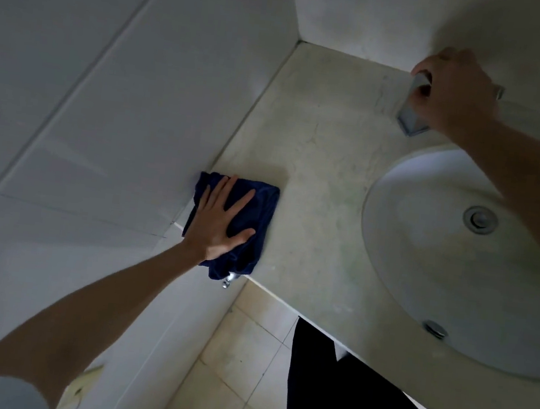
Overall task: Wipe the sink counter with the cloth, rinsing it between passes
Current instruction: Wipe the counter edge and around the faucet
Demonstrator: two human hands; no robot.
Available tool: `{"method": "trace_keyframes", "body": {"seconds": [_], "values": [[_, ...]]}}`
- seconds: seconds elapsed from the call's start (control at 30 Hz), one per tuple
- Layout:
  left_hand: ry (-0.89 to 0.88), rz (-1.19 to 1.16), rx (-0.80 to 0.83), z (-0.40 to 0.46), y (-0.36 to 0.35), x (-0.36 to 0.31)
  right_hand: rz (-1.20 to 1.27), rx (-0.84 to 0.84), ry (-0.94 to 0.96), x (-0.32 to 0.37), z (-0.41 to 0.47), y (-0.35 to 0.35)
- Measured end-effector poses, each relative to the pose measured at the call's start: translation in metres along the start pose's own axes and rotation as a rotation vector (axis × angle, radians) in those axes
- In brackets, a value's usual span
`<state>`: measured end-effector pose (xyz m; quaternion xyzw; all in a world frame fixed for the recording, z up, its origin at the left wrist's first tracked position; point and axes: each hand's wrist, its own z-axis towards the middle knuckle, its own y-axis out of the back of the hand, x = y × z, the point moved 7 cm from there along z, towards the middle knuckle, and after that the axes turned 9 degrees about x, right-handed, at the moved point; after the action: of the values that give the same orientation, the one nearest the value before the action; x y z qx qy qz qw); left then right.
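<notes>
A dark blue cloth (258, 209) lies flat on the pale stone counter (322, 149), at its front left corner against the tiled wall. My left hand (221, 219) presses on it with fingers spread straight. One edge of the cloth hangs over the counter's front. At the back of the counter my right hand (453, 87) grips the chrome tap (410, 114), fingers curled round its top. The oval white basin (424, 255) is sunk into the counter to the right.
The basin has a metal drain (480, 220) and an overflow hole (436, 329). White tiled walls close off the left and back. A small chrome fitting (229, 280) shows under the counter edge. Beige floor tiles and my dark trousers (341, 397) lie below.
</notes>
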<state>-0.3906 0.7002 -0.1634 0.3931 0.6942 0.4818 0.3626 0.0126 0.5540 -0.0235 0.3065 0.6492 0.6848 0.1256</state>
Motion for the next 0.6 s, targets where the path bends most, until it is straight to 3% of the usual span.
{"method": "trace_keyframes", "body": {"seconds": [0.23,0.6], "values": [[0.153,-0.024,0.017,-0.023,-0.017,-0.071,-0.025,0.052,-0.044,-0.001,-0.001,-0.003],[0.224,-0.072,0.014,-0.033,-0.036,-0.218,-0.094,0.063,-0.071,-0.004,0.002,-0.008]]}}
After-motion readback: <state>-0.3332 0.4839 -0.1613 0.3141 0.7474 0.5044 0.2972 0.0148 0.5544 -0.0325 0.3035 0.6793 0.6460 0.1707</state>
